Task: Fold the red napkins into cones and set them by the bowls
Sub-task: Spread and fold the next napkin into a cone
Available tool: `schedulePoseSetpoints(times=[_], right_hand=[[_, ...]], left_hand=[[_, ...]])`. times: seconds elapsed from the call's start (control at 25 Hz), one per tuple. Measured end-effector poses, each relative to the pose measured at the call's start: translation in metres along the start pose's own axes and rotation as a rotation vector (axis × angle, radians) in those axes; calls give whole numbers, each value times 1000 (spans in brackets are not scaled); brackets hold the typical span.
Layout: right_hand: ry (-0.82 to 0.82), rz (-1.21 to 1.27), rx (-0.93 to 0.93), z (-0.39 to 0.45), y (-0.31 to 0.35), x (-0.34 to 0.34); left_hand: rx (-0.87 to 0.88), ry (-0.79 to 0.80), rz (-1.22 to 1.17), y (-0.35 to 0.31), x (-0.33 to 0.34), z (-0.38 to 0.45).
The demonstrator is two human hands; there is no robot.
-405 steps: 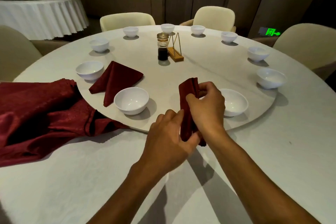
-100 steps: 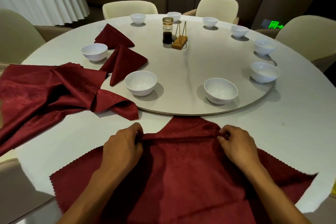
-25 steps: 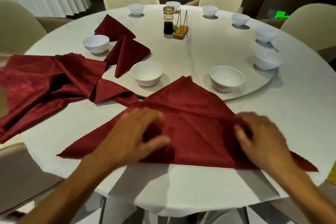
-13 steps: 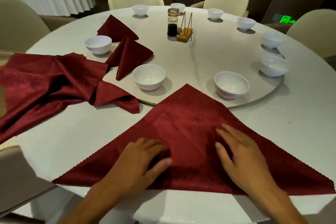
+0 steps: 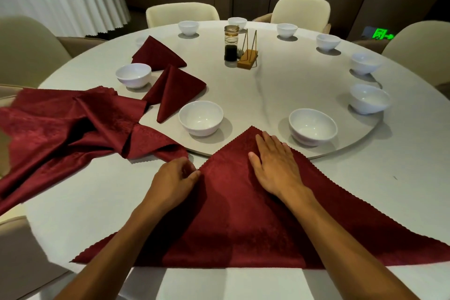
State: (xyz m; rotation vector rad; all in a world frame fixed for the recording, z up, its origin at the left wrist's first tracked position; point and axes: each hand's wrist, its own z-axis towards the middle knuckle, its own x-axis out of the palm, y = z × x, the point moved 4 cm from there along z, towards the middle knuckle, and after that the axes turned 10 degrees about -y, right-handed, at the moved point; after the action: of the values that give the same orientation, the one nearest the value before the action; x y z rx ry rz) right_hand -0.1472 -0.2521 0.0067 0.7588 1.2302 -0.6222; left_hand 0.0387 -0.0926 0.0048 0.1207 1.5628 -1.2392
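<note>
- Both hands have slid up the napkin since half a second ago: the right hand (image 5: 275, 165) now lies flat near the apex, fingers straight and spread, pressing the cloth, while the left hand (image 5: 174, 179) has gone to the left sloping edge and its curled fingers pinch the cloth there.
- Biggest of all, the round table (image 5: 401, 165) in its white cloth, with a raised turntable (image 5: 280, 85) across its middle and far part.
- On the near edge of the tabletop lies the triangle napkin (image 5: 243, 226), folded edge along the near rim, apex just lapping onto the turntable's near rim between two bowls.
- At the left edge, a loose heap of red napkins (image 5: 68, 124) sprawls, one corner reaching close to the left hand.
- Two finished cones on the turntable's left side: the nearer cone (image 5: 174, 90) lies between the near-left bowl (image 5: 201, 118) and the left bowl (image 5: 133, 75); the farther cone (image 5: 158, 55) sits just behind it.
- To the right of the apex, the near-right bowl (image 5: 313, 126), close to the right hand's fingertips but apart from them.
- More white bowls ring the turntable's right and far rim.
- Near the turntable's far middle, a sauce jar (image 5: 231, 44) stands upright just beside a small wooden stand (image 5: 248, 57).
</note>
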Motion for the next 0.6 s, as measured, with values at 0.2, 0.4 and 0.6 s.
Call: schedulePoseSetpoints(times=[0.2, 0.4, 0.6], right_hand=[[7, -5, -14, -1, -3, 3], [-20, 0, -7, 2, -5, 1], [-31, 12, 12, 0, -3, 4]], left_hand=[[-7, 19, -113, 0, 6, 9], [2, 6, -105, -2, 8, 12], [-10, -35, -152, 7, -3, 16]])
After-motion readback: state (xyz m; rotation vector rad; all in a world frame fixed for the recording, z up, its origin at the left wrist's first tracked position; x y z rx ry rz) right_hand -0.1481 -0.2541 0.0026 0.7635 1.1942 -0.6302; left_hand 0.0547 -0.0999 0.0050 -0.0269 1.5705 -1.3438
